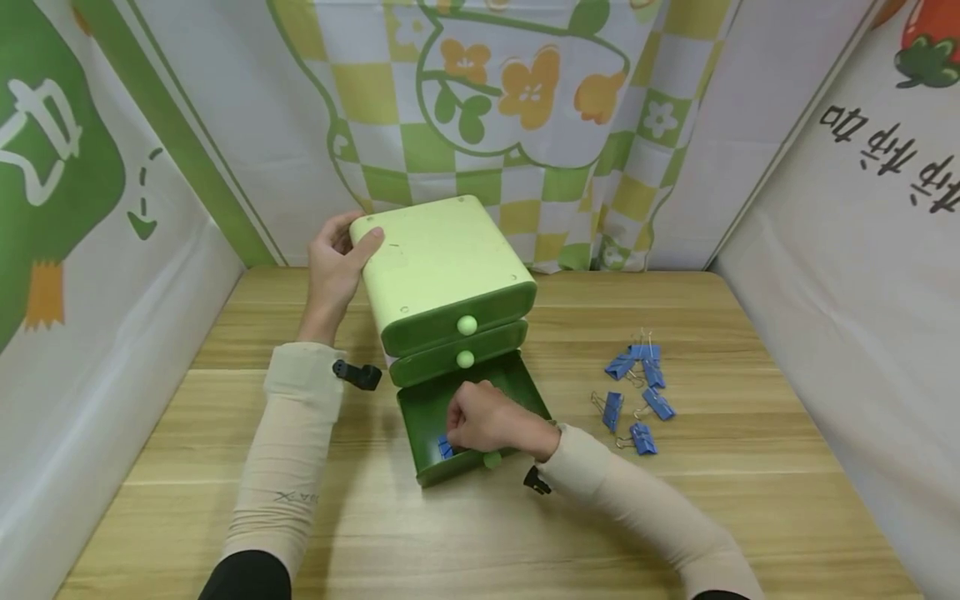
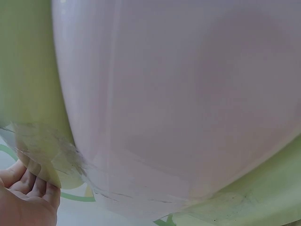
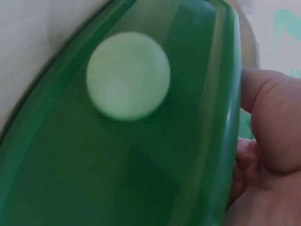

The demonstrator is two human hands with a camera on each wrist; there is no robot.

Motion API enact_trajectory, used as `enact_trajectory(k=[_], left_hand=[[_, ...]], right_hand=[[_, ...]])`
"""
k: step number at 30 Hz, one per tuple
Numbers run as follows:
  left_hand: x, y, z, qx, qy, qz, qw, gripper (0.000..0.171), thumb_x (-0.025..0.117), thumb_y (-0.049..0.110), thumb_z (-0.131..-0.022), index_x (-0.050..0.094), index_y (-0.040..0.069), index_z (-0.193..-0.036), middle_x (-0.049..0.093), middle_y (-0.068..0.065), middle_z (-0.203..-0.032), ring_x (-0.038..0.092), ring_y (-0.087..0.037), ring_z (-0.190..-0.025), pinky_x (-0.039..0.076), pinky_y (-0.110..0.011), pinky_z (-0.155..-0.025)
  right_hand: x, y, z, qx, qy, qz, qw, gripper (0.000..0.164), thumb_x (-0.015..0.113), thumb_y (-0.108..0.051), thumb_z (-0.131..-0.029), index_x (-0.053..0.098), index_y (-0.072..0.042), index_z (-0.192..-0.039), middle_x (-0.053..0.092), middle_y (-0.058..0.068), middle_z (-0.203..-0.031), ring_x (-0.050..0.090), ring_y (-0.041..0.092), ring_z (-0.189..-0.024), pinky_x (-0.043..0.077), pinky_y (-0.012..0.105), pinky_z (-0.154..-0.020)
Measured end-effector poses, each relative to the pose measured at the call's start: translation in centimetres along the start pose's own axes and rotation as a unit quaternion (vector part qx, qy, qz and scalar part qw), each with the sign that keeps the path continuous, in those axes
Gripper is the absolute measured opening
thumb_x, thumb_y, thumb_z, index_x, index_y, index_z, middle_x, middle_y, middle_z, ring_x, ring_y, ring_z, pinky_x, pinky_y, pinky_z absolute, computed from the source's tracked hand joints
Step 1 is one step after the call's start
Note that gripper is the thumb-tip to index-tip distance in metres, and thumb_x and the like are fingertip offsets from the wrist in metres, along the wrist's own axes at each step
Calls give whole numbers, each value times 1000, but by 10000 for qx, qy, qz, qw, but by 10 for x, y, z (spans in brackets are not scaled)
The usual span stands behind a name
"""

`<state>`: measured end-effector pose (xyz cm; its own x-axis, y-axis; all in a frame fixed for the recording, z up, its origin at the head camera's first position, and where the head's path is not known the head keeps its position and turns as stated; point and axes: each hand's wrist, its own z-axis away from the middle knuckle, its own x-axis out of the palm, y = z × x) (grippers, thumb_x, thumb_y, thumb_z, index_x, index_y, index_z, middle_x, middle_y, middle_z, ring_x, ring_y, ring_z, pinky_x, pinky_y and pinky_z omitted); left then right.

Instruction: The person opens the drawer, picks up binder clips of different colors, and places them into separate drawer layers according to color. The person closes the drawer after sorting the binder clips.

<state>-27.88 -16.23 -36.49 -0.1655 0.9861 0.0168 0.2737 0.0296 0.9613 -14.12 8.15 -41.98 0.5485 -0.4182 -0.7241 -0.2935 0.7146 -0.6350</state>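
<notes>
A light green drawer cabinet (image 1: 442, 258) with dark green drawer fronts stands on the table. My left hand (image 1: 333, 267) grips its back left corner, thumb on the top and fingers round the side; the left wrist view shows those fingers (image 2: 40, 181) against the rear edge. The bottom drawer (image 1: 418, 433) is pulled out. Inside it is my right hand (image 1: 487, 419), knuckles up and fingers bent down, with a blue binder clip (image 1: 446, 447) right at the fingertips. Whether the fingers pinch it I cannot tell. The drawer's round knob (image 3: 128, 76) faces the right wrist camera.
Several blue binder clips (image 1: 643, 439) lie scattered on the wooden table (image 1: 750, 500) right of the cabinet. The upper two drawers, with their knobs (image 1: 467, 325), are nearly closed. A checked curtain (image 1: 510, 192) hangs behind, and printed sheets flank both sides.
</notes>
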Motion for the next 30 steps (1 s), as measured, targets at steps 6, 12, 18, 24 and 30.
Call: enact_trajectory(k=[6,12,18,24,30], left_hand=[[0,0,0,12,2,-8,10000,59,78,28,-97,56,5,-147,62,-2,-132,59,-13,-114,54,-18,-91],[0,1,2,16,-8,-7,10000,61,77,29,-97,55,4,-147,61,-3,-132,59,-13,-114,53,-18,-91],[0,1,2,21,-3,9,10000,63,77,29,-97,54,2,-148,61,-4,-133,59,-13,-115,53,-18,-91],[1,0,2,32,18,-8,10000,61,78,29,-97,56,3,-147,62,-3,-132,59,-13,-113,53,-18,-91],[2,0,1,42,0,46,10000,62,77,29,-97,54,2,-148,62,-2,-130,59,-13,-112,54,-17,-89]], right_hand=[[10,-9,-6,22,-76,119,9999,19,75,-7,-91,78,-15,-74,70,-8,-71,59,5,-65,53,21,-63],[18,-13,-9,179,-252,241,9992,17,75,-8,-92,79,-17,-78,72,-10,-76,62,4,-68,55,21,-67],[15,-11,-6,146,-225,163,9995,13,78,-14,-93,80,-15,-81,73,-9,-76,63,4,-68,55,21,-65],[-7,-3,9,-104,-84,41,9999,8,75,-11,-94,80,-12,-89,73,-5,-74,62,5,-66,55,22,-66],[-35,7,29,-570,299,151,9978,12,72,-9,-96,81,-4,-103,80,3,-93,73,8,-82,61,24,-75]])
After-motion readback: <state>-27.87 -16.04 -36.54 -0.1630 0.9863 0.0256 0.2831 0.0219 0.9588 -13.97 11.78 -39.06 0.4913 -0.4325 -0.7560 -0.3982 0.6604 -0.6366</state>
